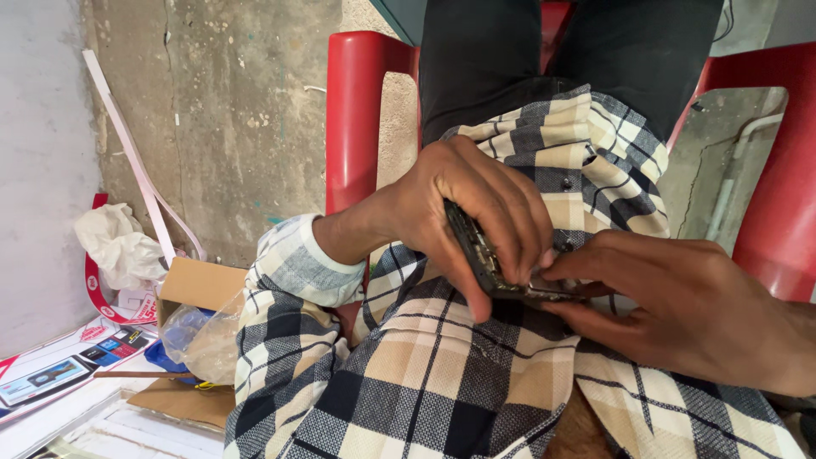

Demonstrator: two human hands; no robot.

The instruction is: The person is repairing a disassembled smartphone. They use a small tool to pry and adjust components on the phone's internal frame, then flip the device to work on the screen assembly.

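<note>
At the far left, on the floor by the grey wall, lies a crumpled white paper (115, 242), and below it some flat printed cartons (64, 365). Next to them stands an open cardboard box (200, 285) with a clear plastic bag (200, 336) spilling from it. A thin white strip (127, 144) leans on the wall above.

The person sits on a red plastic chair (357, 110), wearing a checked shirt (425, 374) in beige, black and white.

The left hand (459, 212) comes next. Its fingers (510, 221) are close together and curl over the upper edge of an opened phone body (484, 259), while the thumb presses from below, so the hand clamps the device. The phone body is held tilted above the lap, between both hands, with its dark inner parts showing.

To the right, the right hand (680, 306) touches the lower end of the phone body. Its thumb and forefinger (578, 263) are pinched together at that end; whether they hold a small part, I cannot tell.
</note>
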